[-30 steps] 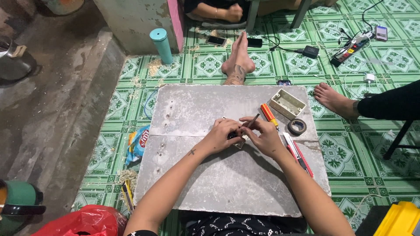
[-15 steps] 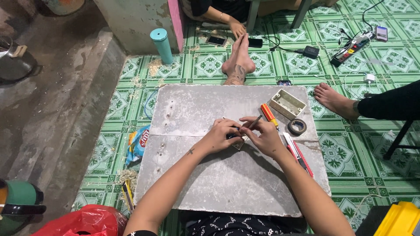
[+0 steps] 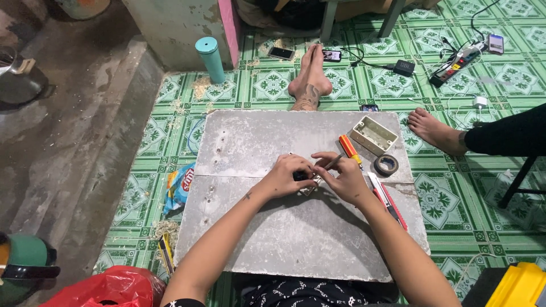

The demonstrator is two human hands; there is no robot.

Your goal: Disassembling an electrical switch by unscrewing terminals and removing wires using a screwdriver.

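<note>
Grey slab point(image 3: 273, 227): left hand point(image 3: 287, 176), right hand point(image 3: 341, 179) grip small dark part point(image 3: 300, 176).

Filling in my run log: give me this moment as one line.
left hand: holds small dark part | right hand: holds screwdriver to it | on grey board | tape roll nearby

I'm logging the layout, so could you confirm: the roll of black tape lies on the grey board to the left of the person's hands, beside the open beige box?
Not quite: in the head view the roll of black tape lies on the grey board to the right of the hands, beside the open beige box.

Green patterned floor tiles point(image 3: 273, 85), concrete strip point(image 3: 74, 153)
</note>
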